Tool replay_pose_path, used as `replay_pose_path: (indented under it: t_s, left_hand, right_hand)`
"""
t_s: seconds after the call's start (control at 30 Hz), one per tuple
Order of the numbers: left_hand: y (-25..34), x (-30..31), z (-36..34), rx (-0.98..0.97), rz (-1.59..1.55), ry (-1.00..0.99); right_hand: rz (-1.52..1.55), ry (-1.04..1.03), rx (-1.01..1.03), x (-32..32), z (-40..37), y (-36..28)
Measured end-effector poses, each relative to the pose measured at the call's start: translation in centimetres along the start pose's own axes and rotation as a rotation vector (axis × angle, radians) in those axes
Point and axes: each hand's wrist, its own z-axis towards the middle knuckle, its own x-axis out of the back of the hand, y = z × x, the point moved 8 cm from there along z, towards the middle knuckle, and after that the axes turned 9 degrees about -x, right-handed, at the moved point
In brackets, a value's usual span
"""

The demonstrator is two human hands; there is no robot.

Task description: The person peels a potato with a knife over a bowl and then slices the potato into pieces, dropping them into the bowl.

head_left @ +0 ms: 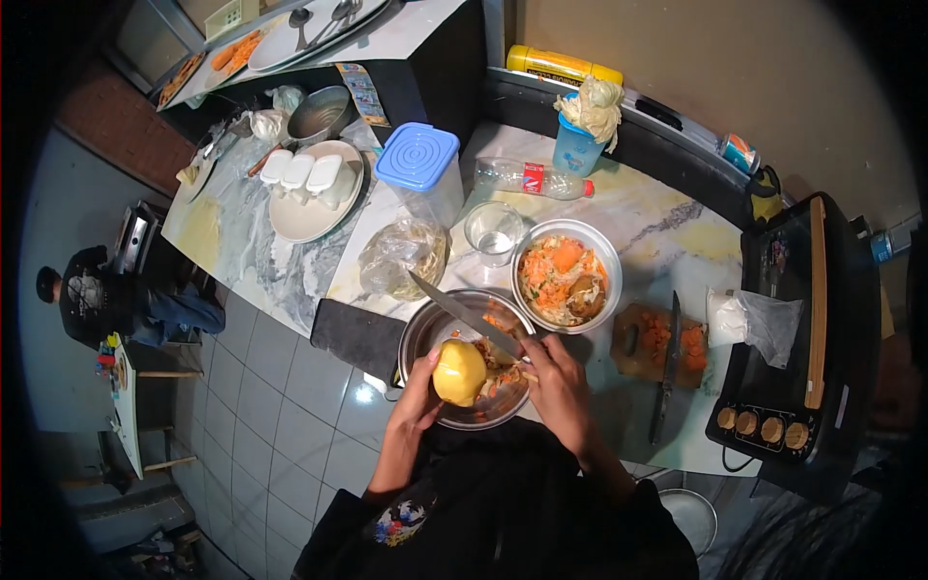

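My left hand (418,394) is wrapped round a smooth yellow peeled potato (459,373), held over the near side of a metal bowl (414,333). Orange and pale peelings (501,382) lie in that bowl. My right hand (556,380) grips a kitchen knife (464,311); its blade points up and left across the bowl, above the potato. Just beyond stands a second metal bowl (616,266) with shredded vegetables, an orange piece and a brown, rough-skinned lump. To the right, a cutting board (633,365) carries chopped carrot (691,346), with another knife (670,353) lying across it.
A glass (494,232), a plastic bottle (527,178), a blue-lidded container (418,159) and a plastic bag (401,259) stand behind the bowls. At right are a black oven (797,329) and a bag of white powder (754,319). Another person (106,300) is far left.
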Motion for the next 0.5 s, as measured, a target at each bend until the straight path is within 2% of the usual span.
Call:
replay_pose_path:
  t_s: [0.07, 0.27, 0.4, 0.5]
  left_hand:
    - [0.2, 0.3, -0.1, 0.006, 0.016, 0.040]
    - [0.6, 0.8, 0.4, -0.005, 0.108, 0.036]
    - [0.6, 0.9, 0.4, 0.007, 0.073, 0.073]
    - [0.8, 0.7, 0.4, -0.035, 0.047, 0.054]
  right_hand:
    - [0.005, 0.111, -0.019, 1.1, 0.1, 0.0]
    - [-0.055, 0.243, 0.027, 2.3, -0.2, 0.2]
    - [-0.041, 0.225, 0.034, 2.4, -0.1, 0.1]
    - [0.120, 0.149, 0.036, 1.8, 0.3, 0.7]
